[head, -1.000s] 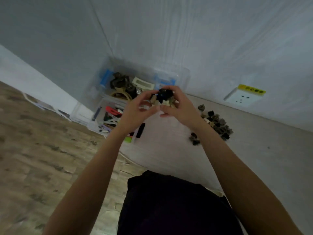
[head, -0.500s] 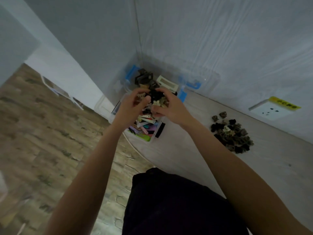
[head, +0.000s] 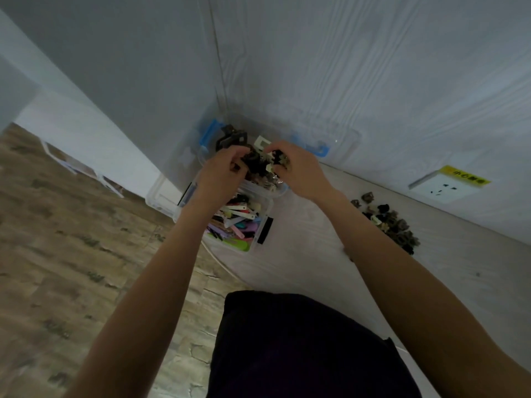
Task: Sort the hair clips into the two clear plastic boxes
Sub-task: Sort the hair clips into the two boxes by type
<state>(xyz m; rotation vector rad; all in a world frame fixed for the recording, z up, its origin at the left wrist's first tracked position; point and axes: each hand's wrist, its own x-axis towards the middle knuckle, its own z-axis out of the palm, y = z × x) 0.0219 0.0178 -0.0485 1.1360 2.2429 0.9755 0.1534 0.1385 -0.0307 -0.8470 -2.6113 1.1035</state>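
Note:
Both hands hold a bunch of small dark and beige claw clips [head: 260, 165] over the far clear plastic box [head: 347, 139], which has blue latches. My left hand [head: 222, 173] grips the bunch from the left, my right hand [head: 298, 173] from the right, fingers curled around the clips. Inside that box lie dark claw clips [head: 231, 139]. The near clear box [head: 265, 208], with a black latch, holds several colourful flat snap clips [head: 238, 222]. A loose pile of small dark clips [head: 388, 222] lies on the pale tabletop to the right.
The boxes stand at the table's left edge against a grey wall. A white wall socket [head: 442, 188] with a yellow label sits at the right. Wood-look floor lies to the left, and my dark-clothed lap [head: 301, 349] is below.
Both hands with the bunch of clips have moved forward, from above the near box to above the far blue-latched box. The camera view shifted slightly.

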